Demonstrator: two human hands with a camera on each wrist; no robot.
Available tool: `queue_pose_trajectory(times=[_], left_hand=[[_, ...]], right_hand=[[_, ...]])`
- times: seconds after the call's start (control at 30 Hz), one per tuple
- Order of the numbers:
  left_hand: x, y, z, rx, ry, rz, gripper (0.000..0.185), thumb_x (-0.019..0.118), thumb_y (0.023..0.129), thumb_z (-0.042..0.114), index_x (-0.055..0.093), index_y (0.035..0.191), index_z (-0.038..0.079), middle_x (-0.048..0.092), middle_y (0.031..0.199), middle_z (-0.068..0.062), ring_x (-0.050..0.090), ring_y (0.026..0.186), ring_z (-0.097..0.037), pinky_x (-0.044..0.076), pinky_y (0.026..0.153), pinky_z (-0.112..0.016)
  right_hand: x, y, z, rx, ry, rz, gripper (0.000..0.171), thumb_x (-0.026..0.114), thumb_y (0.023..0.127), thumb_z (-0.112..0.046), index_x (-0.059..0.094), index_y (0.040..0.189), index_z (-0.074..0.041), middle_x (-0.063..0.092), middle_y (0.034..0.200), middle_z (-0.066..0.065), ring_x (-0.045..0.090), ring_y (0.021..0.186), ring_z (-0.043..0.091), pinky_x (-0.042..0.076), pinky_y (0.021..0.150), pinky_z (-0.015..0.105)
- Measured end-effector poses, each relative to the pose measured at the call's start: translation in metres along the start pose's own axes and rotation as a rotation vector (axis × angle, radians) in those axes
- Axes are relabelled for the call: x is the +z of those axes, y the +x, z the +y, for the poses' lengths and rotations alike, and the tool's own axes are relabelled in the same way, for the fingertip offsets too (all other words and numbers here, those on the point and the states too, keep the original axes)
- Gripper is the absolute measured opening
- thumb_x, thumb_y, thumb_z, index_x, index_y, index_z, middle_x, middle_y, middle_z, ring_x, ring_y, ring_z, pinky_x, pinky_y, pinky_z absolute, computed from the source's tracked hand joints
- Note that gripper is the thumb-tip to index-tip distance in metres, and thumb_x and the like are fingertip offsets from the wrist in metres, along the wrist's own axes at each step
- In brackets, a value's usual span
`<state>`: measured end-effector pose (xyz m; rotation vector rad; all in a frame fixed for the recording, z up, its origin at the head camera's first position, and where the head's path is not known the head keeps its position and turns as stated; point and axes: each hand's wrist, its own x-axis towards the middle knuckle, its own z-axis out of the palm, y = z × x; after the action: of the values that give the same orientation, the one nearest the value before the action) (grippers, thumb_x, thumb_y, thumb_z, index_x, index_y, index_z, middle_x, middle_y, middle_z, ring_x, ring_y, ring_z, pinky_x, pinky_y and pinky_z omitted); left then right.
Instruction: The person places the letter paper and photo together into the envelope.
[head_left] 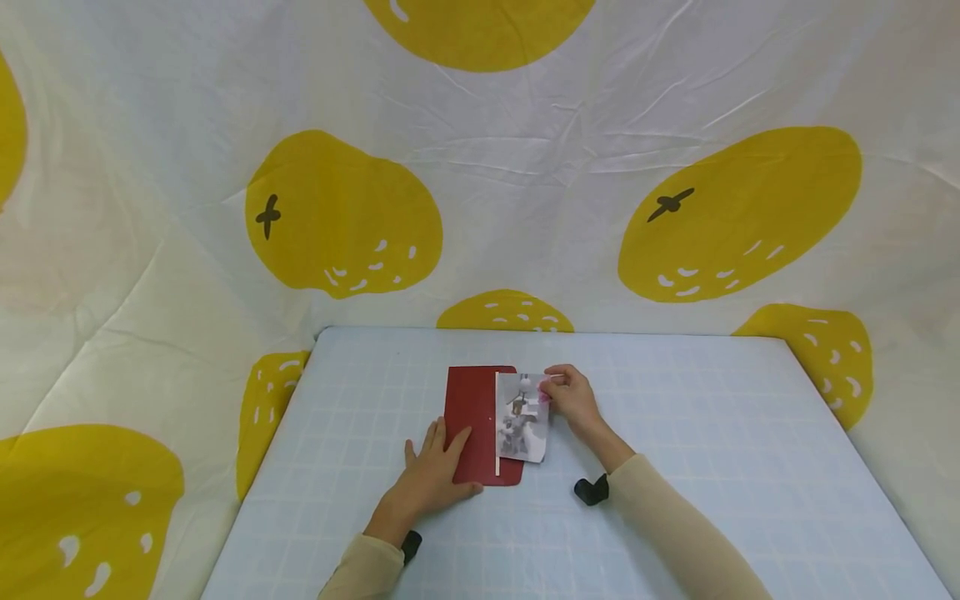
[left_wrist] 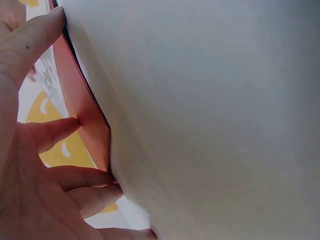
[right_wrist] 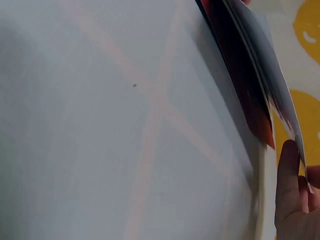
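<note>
Head view bright, evenly lit, soft diffuse light; no glare. Faint short shadows under forearms on tabletop (head_left: pixel 675 433). Centre sharp; backdrop bent toward frame edges, wide-lens distortion. Left wrist view very close, blurred; right two-thirds pale, featureless; fingers (left_wrist: pixel 47 132) at left warm-toned, soft. Right wrist view out of focus, tabletop grid lines smeared; dark shadow beneath lifted page at upper right.

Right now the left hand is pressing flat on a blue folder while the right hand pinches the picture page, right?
Not quite. The folder is red, not blue, as the head view shows. The left hand does press flat on it, and the right hand pinches the picture page.
</note>
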<state>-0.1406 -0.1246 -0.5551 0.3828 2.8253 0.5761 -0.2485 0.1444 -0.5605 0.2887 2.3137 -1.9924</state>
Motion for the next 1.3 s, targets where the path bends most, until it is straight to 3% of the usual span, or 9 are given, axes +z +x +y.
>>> queue_pose_trajectory(times=[0.83, 1.3], left_hand=[[0.001, 0.001, -0.001, 0.008, -0.012, 0.000, 0.095, 0.080, 0.080, 0.052, 0.036, 0.155, 0.016, 0.017, 0.161, -0.026, 0.013, 0.148, -0.043, 0.010, 0.108, -0.075], [0.000, 0.002, -0.001, 0.002, -0.023, -0.008, 0.096, 0.081, 0.078, 0.051, 0.036, 0.155, 0.016, 0.018, 0.161, -0.025, 0.013, 0.148, -0.044, 0.009, 0.108, -0.075]], right_hand=[[0.004, -0.005, 0.003, 0.021, -0.029, -0.025, 0.023, 0.064, 0.094, 0.001, 0.060, 0.116, 0.004, 0.063, 0.091, 0.015, 0.062, 0.073, 0.017, 0.057, 0.062, 0.030], [0.017, -0.002, 0.001, 0.022, -0.034, -0.079, 0.026, 0.064, 0.094, -0.002, 0.060, 0.119, 0.002, 0.064, 0.095, 0.015, 0.061, 0.073, 0.018, 0.057, 0.061, 0.030]])
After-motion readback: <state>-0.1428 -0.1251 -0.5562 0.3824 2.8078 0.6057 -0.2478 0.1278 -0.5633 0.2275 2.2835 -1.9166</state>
